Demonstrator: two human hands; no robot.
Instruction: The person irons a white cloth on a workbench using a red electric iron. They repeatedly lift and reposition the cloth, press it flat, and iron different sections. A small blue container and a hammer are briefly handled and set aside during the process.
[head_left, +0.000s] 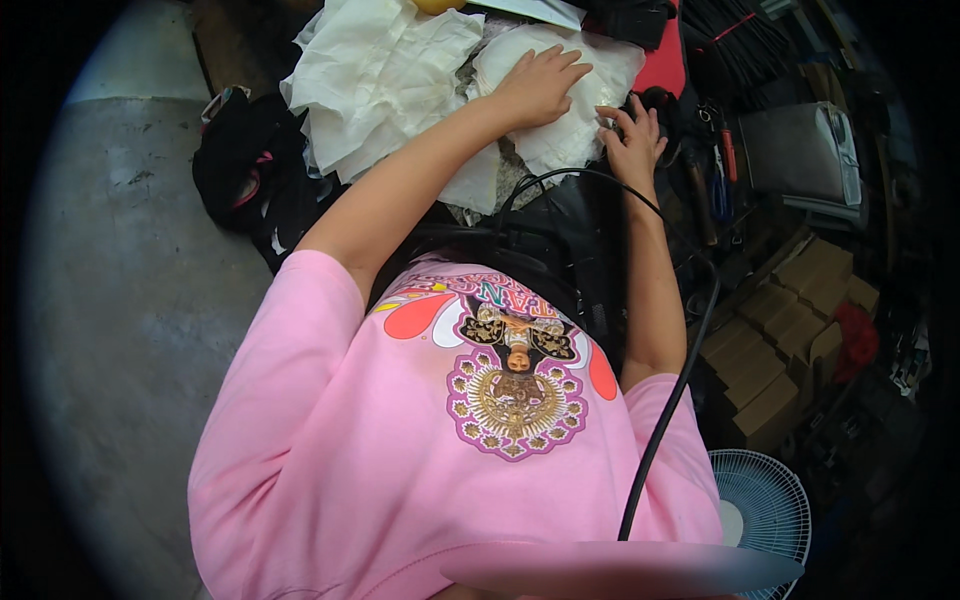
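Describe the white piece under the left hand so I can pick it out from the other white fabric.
Start at the heap of white fabric at top centre. To its right lies a smaller white piece, with the left hand flat on it. Unlike the crumpled heap, it is smoother, and the right hand touches its edge.

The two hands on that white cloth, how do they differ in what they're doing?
The left hand lies flat, palm down, on top of the white cloth, fingers spread; the right hand sits at the cloth's edge with fingers curled, as if pinching it. The left hand is farther from the body than the right hand, and its arm is stretched straighter; the right arm is bent at the elbow. Both are bare and touch the same cloth.
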